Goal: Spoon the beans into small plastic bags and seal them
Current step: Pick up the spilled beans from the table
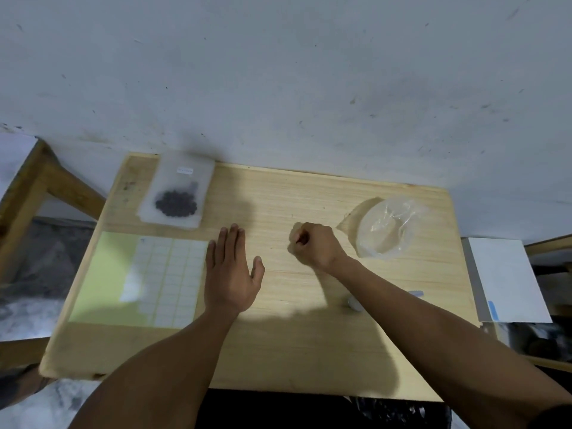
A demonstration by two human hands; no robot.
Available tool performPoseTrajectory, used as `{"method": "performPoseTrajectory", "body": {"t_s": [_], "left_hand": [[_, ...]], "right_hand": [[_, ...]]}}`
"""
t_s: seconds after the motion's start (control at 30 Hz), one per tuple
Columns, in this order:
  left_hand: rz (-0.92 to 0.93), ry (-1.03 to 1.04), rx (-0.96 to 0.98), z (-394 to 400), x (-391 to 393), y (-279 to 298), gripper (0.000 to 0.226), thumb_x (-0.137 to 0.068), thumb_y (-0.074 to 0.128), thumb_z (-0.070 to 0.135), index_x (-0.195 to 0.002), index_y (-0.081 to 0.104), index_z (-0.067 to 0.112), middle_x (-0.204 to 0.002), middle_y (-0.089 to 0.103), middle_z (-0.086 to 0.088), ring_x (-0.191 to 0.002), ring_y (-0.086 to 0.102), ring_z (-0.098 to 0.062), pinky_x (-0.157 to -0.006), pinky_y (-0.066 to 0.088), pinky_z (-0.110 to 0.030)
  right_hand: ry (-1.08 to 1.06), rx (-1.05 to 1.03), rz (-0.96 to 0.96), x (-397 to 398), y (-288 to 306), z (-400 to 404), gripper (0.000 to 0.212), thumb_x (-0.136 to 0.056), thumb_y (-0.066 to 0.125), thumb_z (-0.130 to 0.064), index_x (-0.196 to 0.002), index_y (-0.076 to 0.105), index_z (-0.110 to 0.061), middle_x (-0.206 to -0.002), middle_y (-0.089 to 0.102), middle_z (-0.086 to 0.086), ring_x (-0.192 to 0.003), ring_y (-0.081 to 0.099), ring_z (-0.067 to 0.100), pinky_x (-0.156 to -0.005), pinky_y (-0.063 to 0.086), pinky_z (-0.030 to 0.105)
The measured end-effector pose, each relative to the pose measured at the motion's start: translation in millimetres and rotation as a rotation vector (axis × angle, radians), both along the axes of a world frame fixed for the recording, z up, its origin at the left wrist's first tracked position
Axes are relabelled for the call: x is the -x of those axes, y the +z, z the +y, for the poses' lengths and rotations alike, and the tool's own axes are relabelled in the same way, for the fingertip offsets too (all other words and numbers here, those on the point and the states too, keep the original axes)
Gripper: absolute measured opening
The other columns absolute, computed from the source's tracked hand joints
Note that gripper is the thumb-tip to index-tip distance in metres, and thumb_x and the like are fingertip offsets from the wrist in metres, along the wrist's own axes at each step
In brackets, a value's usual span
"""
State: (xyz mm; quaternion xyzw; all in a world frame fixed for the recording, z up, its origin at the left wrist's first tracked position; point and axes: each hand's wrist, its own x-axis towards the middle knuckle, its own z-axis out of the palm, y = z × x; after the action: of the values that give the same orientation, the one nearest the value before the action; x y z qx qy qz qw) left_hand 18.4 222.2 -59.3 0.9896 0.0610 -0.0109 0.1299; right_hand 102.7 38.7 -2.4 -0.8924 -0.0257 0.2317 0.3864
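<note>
Left hand lies flat, fingers straight, beside the label sheet; right hand is fisted, holding nothing visible. Bagged beans sit beyond the sheet.

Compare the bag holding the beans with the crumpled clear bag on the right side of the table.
The bag with beans lies flat at the table's far left; the crumpled clear bag sits bunched up at the far right, beside the right hand. The bag with beans holds a dark cluster of beans; no beans show in the crumpled bag. The first carries a small white label; the second shows none. Both are see-through plastic, and neither hand touches them.
</note>
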Motion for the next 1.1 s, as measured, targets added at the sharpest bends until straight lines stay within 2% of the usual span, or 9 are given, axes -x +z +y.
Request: {"method": "performPoseTrajectory", "body": {"t_s": [0.07, 0.17, 0.23, 0.33, 0.53, 0.67, 0.77, 0.87, 1.1], "left_hand": [[0.001, -0.001, -0.004, 0, 0, 0, 0.070, -0.094, 0.034, 0.048, -0.151, 0.031, 0.007, -0.161, 0.028, -0.010, -0.151, 0.019, -0.027, -0.122, 0.017, -0.048], [0.001, -0.004, -0.007, 0, 0, 0, 0.070, -0.094, 0.036, 0.047, -0.150, 0.031, 0.006, -0.160, 0.028, -0.010, -0.151, 0.019, -0.027, -0.122, 0.017, -0.048], [0.002, -0.003, -0.007, 0, 0, 0, 0.069, -0.094, 0.037, 0.047, -0.150, 0.032, 0.006, -0.160, 0.029, -0.010, -0.150, 0.020, -0.028, -0.122, 0.017, -0.048], [0.003, 0.000, -0.004, 0, -1, 0, 0.069, -0.093, 0.036, 0.047, -0.149, 0.033, 0.006, -0.159, 0.029, -0.010, -0.150, 0.020, -0.028, -0.122, 0.018, -0.049], [0.000, -0.004, 0.012, 0, -1, 0, 0.069, -0.093, 0.034, 0.047, -0.149, 0.033, 0.006, -0.160, 0.028, -0.010, -0.151, 0.018, -0.028, -0.122, 0.017, -0.049], [0.006, -0.003, 0.011, 1, -1, -1, 0.069, -0.094, 0.034, 0.047, -0.150, 0.032, 0.006, -0.160, 0.027, -0.010, -0.151, 0.017, -0.027, -0.123, 0.016, -0.049], [0.007, -0.002, 0.004, 1, -1, -1, 0.069, -0.094, 0.035, 0.047, -0.150, 0.032, 0.007, -0.160, 0.027, -0.009, -0.151, 0.017, -0.027, -0.123, 0.016, -0.048], [0.006, -0.001, 0.001, 0, -1, -1, 0.068, -0.094, 0.036, 0.046, -0.149, 0.033, 0.007, -0.160, 0.028, -0.009, -0.151, 0.017, -0.027, -0.123, 0.016, -0.047], [0.004, -0.005, 0.006, 0, -1, 1, 0.066, -0.095, 0.041, 0.044, -0.149, 0.033, 0.007, -0.160, 0.028, -0.009, -0.151, 0.017, -0.027, -0.123, 0.016, -0.047]], "right_hand": [[-0.342, -0.408, 0.270, 5, 14, -4, 0.020, -0.083, 0.061, 0.007, -0.075, 0.064, -0.011, -0.070, 0.066, 0.006, -0.054, 0.058, 0.009, -0.053, 0.049, 0.022], [-0.506, -0.759, 0.588, 19, 24, -15, 0.032, -0.091, 0.051, 0.008, -0.075, 0.072, -0.011, -0.065, 0.061, 0.004, -0.052, 0.055, 0.009, -0.047, 0.046, 0.014], [-0.559, -0.936, 0.751, 28, 22, -23, 0.040, -0.089, 0.043, 0.006, -0.070, 0.073, -0.011, -0.069, 0.058, 0.005, -0.058, 0.051, 0.011, -0.048, 0.045, 0.014], [-0.647, -1.053, 0.848, 30, 20, -32, 0.019, -0.078, 0.044, -0.002, -0.071, 0.060, -0.009, -0.072, 0.053, 0.007, -0.058, 0.049, 0.014, -0.047, 0.044, 0.017], [-0.415, -0.344, 0.320, 24, 17, -56, 0.020, -0.090, 0.063, -0.010, -0.071, 0.061, -0.014, -0.063, 0.057, 0.002, -0.053, 0.047, 0.012, -0.045, 0.038, 0.018], [-0.336, 0.060, -0.050, 17, 6, -70, 0.011, -0.091, 0.060, -0.010, -0.097, 0.068, -0.013, -0.079, 0.060, -0.006, -0.072, 0.055, 0.008, -0.058, 0.039, 0.007], [-0.368, 0.031, -0.085, 17, 2, -68, 0.015, -0.092, 0.054, -0.002, -0.094, 0.068, -0.002, -0.081, 0.059, -0.003, -0.080, 0.053, 0.012, -0.063, 0.041, 0.003], [-0.288, 0.092, -0.124, 16, -4, -59, 0.016, -0.088, 0.051, 0.001, -0.086, 0.067, 0.003, -0.077, 0.064, 0.003, -0.075, 0.057, 0.017, -0.072, 0.047, 0.025], [-0.228, 0.118, -0.029, 16, -2, -49, 0.023, -0.089, 0.041, -0.007, -0.071, 0.054, -0.012, -0.092, 0.057, 0.011, -0.084, 0.051, 0.021, -0.075, 0.044, 0.032]]}}
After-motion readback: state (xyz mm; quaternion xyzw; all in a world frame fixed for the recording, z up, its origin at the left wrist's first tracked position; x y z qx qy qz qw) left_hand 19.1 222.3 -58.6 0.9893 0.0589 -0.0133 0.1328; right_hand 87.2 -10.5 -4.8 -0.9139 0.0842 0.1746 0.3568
